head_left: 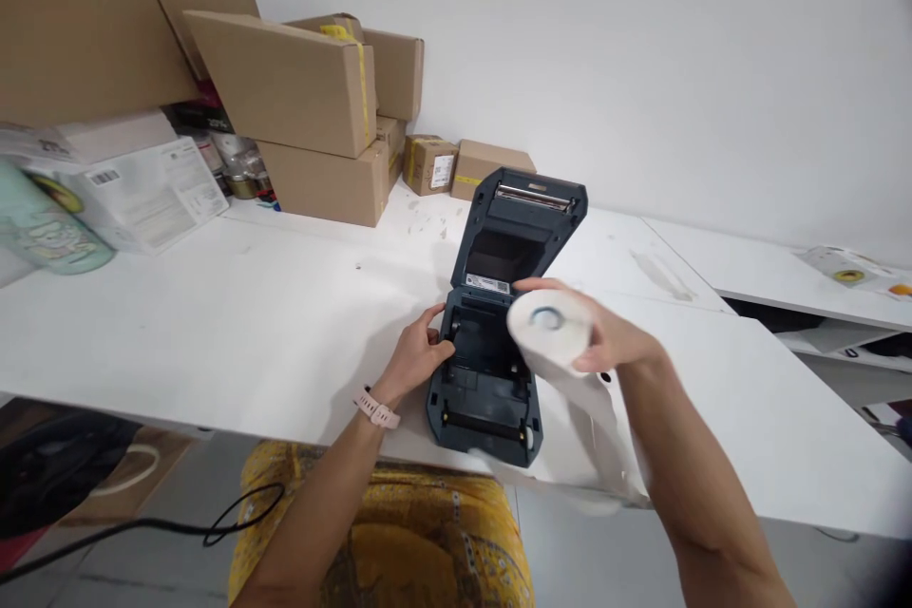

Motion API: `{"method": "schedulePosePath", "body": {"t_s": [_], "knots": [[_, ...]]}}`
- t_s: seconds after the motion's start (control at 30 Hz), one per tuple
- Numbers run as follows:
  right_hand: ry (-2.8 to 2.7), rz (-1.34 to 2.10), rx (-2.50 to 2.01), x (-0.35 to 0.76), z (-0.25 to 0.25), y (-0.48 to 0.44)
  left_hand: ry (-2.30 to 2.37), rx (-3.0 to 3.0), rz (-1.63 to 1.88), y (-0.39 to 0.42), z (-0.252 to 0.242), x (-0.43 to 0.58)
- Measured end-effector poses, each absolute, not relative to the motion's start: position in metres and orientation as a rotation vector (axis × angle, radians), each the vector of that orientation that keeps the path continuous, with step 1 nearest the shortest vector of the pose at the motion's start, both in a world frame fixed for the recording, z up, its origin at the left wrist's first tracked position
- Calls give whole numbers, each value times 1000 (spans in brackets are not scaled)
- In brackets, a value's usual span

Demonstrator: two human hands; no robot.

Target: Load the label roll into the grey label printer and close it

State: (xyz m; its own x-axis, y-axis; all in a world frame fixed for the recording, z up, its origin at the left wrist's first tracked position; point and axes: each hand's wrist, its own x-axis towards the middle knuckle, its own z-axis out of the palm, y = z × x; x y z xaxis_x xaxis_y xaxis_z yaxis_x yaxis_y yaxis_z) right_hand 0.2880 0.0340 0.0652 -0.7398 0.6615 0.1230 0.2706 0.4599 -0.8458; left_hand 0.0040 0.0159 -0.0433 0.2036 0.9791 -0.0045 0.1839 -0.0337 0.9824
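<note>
A dark label printer stands on the white table with its lid raised and its roll bay bare. At the bay's left edge, my left hand grips the printer's side wall, thumb over the rim and fingers outside. A white label roll is held in my right hand, above the printer's right side and tilted so its blue-lined core shows. From the roll a loose strip of labels trails down past the table's front edge. The roll is a little blurred.
Cardboard boxes are stacked at the back left, with smaller boxes behind the printer. A pale green bottle and a white carton stand far left. A black cable hangs below the table's front edge.
</note>
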Motion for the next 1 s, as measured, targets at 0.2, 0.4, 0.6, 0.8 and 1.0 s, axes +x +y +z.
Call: {"method": "schedulePosePath", "body": {"t_s": [0.2, 0.4, 0.6, 0.8, 1.0], "knots": [[-1954, 1066, -1227, 353, 44, 25, 1182, 1433, 979, 16, -43, 4], [-1775, 1131, -1417, 358, -16, 37, 1179, 1431, 982, 17, -46, 4], [-1559, 1141, -1343, 407, -30, 14, 1174, 1386, 961, 15, -41, 5], [-1423, 1183, -1420, 427, -62, -42, 1215, 1301, 1022, 11, -40, 11], [-1381, 1333, -1407, 395, -64, -54, 1210, 1248, 1127, 6, -38, 16]]}}
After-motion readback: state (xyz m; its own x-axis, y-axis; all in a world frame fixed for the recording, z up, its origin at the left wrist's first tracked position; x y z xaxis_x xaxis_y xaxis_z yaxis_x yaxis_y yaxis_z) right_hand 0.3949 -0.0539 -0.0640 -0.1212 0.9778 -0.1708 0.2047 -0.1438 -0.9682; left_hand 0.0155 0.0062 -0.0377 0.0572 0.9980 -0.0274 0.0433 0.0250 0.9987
